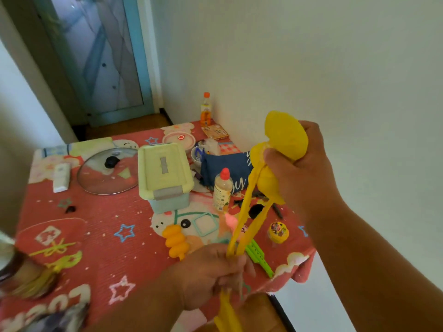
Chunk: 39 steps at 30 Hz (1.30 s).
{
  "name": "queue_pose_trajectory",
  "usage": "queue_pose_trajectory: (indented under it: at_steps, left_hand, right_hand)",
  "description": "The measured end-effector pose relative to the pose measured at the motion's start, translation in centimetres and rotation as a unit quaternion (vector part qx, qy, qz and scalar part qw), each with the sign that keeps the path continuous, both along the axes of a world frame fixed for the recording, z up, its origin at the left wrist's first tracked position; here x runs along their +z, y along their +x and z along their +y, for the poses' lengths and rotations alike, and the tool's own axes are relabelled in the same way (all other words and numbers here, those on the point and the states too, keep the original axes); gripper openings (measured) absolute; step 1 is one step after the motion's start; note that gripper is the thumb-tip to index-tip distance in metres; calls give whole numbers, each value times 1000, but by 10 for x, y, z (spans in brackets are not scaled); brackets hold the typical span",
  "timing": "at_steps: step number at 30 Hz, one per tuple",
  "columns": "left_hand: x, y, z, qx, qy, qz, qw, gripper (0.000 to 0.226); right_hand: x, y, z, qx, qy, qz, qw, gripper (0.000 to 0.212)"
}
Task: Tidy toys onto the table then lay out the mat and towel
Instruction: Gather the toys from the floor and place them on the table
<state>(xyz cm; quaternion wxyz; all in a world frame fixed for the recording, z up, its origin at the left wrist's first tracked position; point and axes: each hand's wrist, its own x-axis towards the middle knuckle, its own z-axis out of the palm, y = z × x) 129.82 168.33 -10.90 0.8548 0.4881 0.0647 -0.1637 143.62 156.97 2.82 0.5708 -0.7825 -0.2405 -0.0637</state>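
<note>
- Both hands share the hold on one stretchy yellow toy [254, 188]: the right hand [304, 164] has its fingers curled round the fat yellow head, raised near the wall, and the left hand [215, 271] pinches the toy's long thin legs low down, so the legs run taut between the two grips.
- At this moment the toy hangs in the air above the right front corner of the counter [96, 224], touching nothing on it; its feet dangle below the left hand.
- As I judge it, the step in hand is to set this toy down among the others, so ease the stretch first: bring the hands together before letting go, or the rubber may snap back.
- Aim for bare cloth. An orange ridged toy [176, 240], a green strap [260, 256] and a small yellow tub [278, 231] lie right under the legs, and a clear bottle with a red cap [223, 190] stands close behind them and looks easy to knock over.
- Lower the head end last, gently, clear of the pale green box [165, 173] and the glass lid [107, 171].
- Mat and towel are not yet laid out.
</note>
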Motion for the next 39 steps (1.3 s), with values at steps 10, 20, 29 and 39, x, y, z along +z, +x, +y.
queue_pose_trajectory:
  at_steps: [10,20,29,39]
  left_hand:
    - [33,17,71,339,-154,69,926,33]
    - [63,31,74,388,-130,-5,913,29]
    - [102,17,91,139,462,74,873,35]
    - [102,32,100,298,203,14,933,15]
  right_hand:
    - [-18,-7,21,270,147,266,914,23]
    - [-36,12,24,159,90,270,945,75]
    - [-53,10,39,201,221,490,819,48]
    - [-28,-4,71,272,311,534,738,43]
